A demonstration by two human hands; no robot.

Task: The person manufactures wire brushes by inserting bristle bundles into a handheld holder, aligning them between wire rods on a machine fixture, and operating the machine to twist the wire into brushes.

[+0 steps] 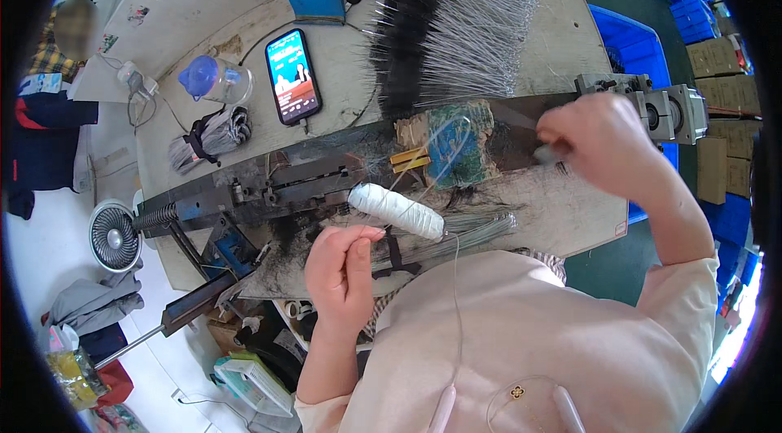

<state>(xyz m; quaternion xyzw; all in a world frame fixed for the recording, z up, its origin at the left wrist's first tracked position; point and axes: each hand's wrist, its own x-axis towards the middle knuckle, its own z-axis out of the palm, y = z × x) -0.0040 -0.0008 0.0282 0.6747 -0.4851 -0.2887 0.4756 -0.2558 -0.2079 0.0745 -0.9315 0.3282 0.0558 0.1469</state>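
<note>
My left hand (340, 270) is closed, thumb and forefinger pressed together just below a thick white-wrapped roll (397, 211); what the fingertips hold, if anything, I cannot make out. My right hand (599, 140) has curled fingers, smeared by motion, beside the metal chuck-like end of a machine (652, 111). A small greyish blur shows at its fingertips, too unclear to name. Between the hands, a worn green-and-blue pad (464, 144) lies on the dark machine rail (305, 176), with a yellow clip-like piece (410, 160) at its left. Thin pale loops cross the pad.
Many black-bristled wire brushes (415, 34) lie across the far table. A lit phone (293, 79), a blue-lidded jar (220, 80), a blue case (316, 4) and a tied wire bundle (213, 138) stand left. More wires (476, 225) lie near me; a blue crate (627, 30) is right.
</note>
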